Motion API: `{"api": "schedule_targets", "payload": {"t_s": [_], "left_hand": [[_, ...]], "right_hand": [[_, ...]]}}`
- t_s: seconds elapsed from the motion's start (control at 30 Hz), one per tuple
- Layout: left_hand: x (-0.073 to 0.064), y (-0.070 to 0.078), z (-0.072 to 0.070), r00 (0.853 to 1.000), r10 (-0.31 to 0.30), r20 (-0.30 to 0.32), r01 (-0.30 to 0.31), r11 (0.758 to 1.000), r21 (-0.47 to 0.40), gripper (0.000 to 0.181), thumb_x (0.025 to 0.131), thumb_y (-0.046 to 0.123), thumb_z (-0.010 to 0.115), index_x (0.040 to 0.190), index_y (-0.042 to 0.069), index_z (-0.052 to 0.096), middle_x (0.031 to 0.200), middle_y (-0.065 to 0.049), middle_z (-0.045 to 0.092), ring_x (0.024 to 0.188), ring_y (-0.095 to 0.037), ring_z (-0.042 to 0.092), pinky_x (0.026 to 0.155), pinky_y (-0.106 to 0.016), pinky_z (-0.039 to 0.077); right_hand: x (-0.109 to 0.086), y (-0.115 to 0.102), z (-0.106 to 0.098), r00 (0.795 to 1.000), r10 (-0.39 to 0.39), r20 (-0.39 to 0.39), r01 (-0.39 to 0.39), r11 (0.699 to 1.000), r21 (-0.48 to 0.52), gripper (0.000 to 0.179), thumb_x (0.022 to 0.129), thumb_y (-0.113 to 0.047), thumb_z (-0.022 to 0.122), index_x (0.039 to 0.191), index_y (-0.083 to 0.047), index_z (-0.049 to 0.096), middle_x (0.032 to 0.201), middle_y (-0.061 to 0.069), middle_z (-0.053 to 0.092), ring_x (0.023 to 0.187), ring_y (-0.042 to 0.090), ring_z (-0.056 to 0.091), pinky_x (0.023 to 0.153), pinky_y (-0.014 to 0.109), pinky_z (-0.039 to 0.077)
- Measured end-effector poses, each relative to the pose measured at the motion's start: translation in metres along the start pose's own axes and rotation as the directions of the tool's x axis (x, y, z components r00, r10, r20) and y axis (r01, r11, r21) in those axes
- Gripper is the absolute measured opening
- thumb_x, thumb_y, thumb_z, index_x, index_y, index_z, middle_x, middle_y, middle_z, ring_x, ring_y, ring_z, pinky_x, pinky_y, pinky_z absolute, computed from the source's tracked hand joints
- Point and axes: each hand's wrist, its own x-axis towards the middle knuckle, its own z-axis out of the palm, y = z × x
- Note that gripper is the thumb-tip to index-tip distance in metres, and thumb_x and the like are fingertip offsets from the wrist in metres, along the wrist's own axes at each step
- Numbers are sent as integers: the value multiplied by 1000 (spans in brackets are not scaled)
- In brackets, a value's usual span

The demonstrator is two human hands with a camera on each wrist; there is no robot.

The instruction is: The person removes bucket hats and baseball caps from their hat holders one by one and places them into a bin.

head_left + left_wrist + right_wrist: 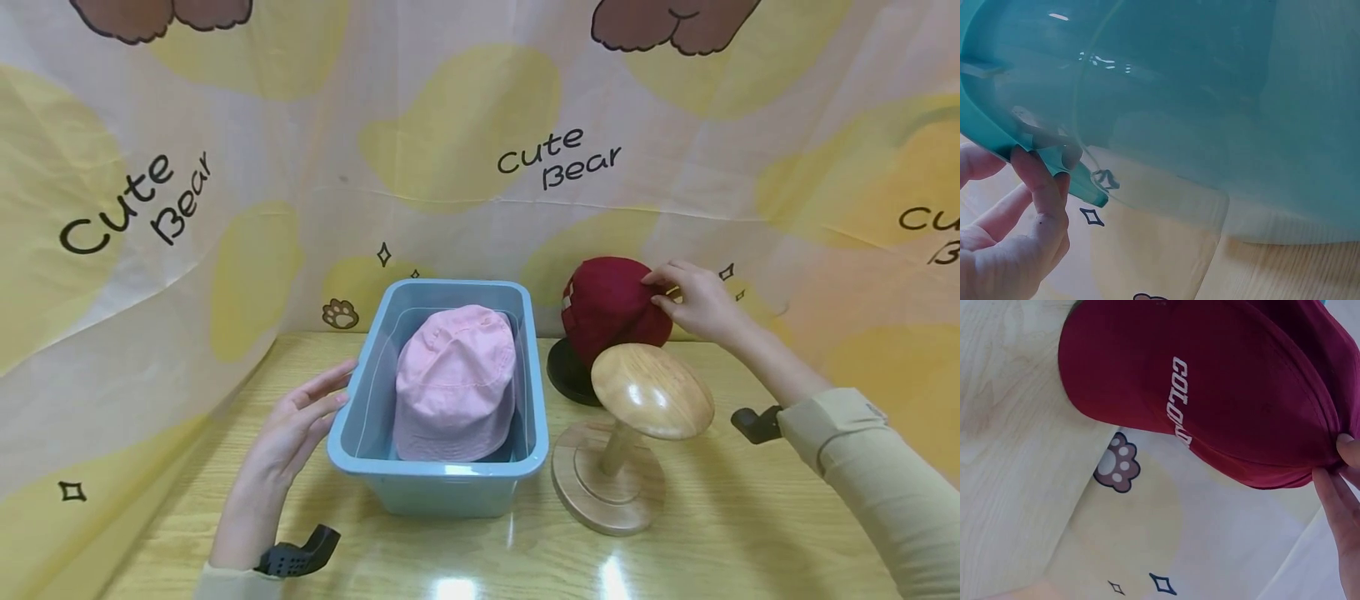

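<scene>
My right hand (701, 304) pinches the top of a dark red cap (611, 300) between thumb and fingers. In the right wrist view the cap (1241, 394) shows a brim and white lettering; its crown fabric is creased at the fingertips. A black round base (573, 379) stands beneath the cap, and whatever it carries is hidden. At the left side of a blue plastic bin (442, 492), my left hand (296, 425) touches the rim from outside with loosely extended fingers. Inside the bin lies a pink cap (457, 375), brim toward me.
A wooden hat stand (652, 392) with a rounded top and round base stands in front of the red cap, right of the bin. Behind the wooden table (405, 558) hangs a printed cloth (450, 125), which also covers the left side.
</scene>
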Motion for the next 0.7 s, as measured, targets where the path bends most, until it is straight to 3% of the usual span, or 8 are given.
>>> {"api": "schedule_targets", "payload": {"t_s": [0.4, 0.7], "left_hand": [[-1, 0, 0, 1000, -8, -3, 8, 1000, -4, 42, 97, 5, 53, 138, 11, 51, 121, 9, 61, 102, -5, 65, 88, -21, 53], [-3, 1, 2, 1000, 3, 8, -3, 1000, -3, 41, 97, 4, 52, 137, 12, 53, 121, 8, 60, 102, -7, 65, 88, -21, 53]], "right_hand": [[9, -1, -9, 999, -28, -22, 27, 999, -35, 16, 78, 12, 69, 91, 2, 69, 85, 13, 65, 78, 29, 65, 65, 35, 57], [23, -10, -18, 997, -48, -66, 47, 999, -16, 14, 79, 10, 69, 90, 2, 70, 85, 15, 63, 77, 28, 65, 64, 9, 47]]}}
